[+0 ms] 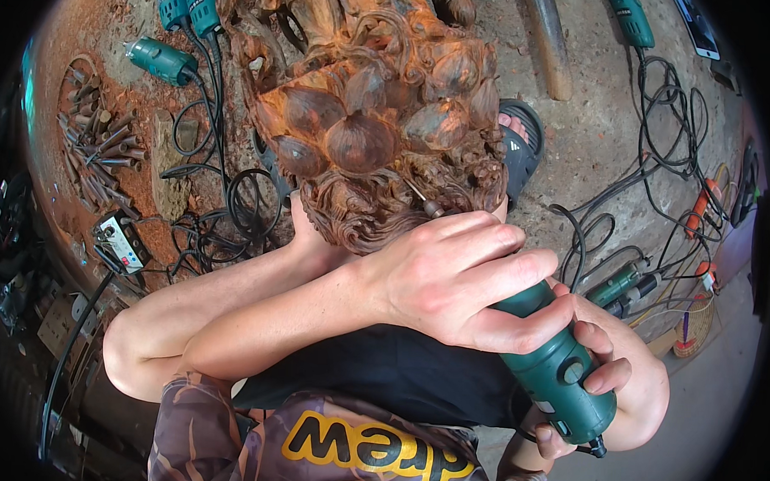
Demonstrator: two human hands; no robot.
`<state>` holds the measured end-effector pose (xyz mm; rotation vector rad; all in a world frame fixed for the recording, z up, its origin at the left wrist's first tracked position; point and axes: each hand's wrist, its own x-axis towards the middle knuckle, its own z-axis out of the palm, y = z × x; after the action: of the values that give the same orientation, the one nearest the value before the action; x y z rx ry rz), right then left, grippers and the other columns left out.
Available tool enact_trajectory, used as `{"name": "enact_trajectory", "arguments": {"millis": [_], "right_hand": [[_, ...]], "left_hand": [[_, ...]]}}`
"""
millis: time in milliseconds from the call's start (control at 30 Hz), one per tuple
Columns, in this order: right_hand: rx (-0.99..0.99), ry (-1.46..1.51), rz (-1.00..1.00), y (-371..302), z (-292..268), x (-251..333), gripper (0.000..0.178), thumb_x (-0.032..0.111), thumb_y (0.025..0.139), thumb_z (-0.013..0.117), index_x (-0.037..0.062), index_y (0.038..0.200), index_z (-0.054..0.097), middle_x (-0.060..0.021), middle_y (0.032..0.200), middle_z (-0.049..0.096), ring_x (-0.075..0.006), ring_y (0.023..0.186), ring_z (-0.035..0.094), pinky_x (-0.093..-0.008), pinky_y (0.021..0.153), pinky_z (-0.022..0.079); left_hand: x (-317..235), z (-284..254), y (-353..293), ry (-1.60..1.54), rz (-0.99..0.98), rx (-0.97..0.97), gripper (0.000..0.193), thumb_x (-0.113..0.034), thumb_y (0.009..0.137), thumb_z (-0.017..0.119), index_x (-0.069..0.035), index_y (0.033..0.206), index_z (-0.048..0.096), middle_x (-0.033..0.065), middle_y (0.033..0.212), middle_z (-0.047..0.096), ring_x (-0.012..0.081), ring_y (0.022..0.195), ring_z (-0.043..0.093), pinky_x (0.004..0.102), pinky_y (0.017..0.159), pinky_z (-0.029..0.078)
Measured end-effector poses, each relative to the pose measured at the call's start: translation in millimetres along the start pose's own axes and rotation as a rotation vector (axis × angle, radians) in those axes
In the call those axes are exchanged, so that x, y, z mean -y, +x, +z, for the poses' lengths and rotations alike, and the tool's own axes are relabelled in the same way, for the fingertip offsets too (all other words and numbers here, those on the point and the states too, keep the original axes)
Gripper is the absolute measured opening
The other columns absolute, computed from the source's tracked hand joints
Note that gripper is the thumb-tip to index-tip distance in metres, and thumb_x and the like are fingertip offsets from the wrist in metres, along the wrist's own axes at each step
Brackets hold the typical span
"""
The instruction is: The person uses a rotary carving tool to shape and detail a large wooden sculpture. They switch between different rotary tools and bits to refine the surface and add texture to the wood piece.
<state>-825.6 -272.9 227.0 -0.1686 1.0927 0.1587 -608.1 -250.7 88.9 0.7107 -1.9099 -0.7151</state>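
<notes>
Presently, L hand (pixel 451 281) clamped round front of green rotary tool (pixel 558 374); R hand (pixel 609 375) has fingers wrapped round its rear body, nr the cable end. Tool's thin bit (pixel 417 191) is at near end of carved brown wood piece (pixel 363 145), located btwn the person's legs (pixel 187 310); bit/wood contact: can't tell. On floor (pixel 596 146) to L: spare green tool (pixel 160 61), heap of short rods (pixel 104 150), socket block (pixel 120 244). Far R: phone (pixel 696 27)
</notes>
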Motion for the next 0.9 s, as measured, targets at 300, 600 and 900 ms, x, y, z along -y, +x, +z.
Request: {"name": "enact_trajectory", "arguments": {"millis": [300, 600, 900], "right_hand": [[-0.081, 0.041, -0.202, 4, 9, -12, 0.106, 0.008, 0.057, 0.093, 0.0119, 0.151, 0.044, -0.0061, 0.159, 0.048, -0.0169, 0.145, 0.046, -0.0339, 0.116, 0.042], [-0.121, 0.054, -0.280, 5, 11, -18, 0.106, 0.010, 0.058, 0.093, 0.0103, 0.152, 0.044, -0.0067, 0.158, 0.049, -0.0173, 0.144, 0.047, -0.0337, 0.116, 0.041], [-0.136, 0.052, -0.310, 5, 12, -19, 0.106, 0.011, 0.058, 0.093, 0.0086, 0.152, 0.044, -0.0074, 0.157, 0.049, -0.0178, 0.143, 0.047, -0.0335, 0.116, 0.041]], "left_hand": [[2, 3, -1, 0.002, 0.018, 0.008, 0.038, -0.019, 0.083, 0.078, -0.025, 0.120, 0.073, 0.0034, 0.101, 0.069, 0.0171, 0.076, 0.066, 0.0272, 0.061, 0.055], [3, 0, -1, -0.001, 0.031, 0.039, 0.043, -0.016, 0.084, 0.081, -0.025, 0.125, 0.071, 0.0045, 0.099, 0.072, 0.0168, 0.073, 0.068, 0.0253, 0.058, 0.055], [3, 2, -1, 0.016, 0.028, 0.035, 0.038, -0.019, 0.084, 0.078, -0.024, 0.121, 0.071, 0.0034, 0.100, 0.070, 0.0161, 0.075, 0.066, 0.0266, 0.061, 0.054]]}}
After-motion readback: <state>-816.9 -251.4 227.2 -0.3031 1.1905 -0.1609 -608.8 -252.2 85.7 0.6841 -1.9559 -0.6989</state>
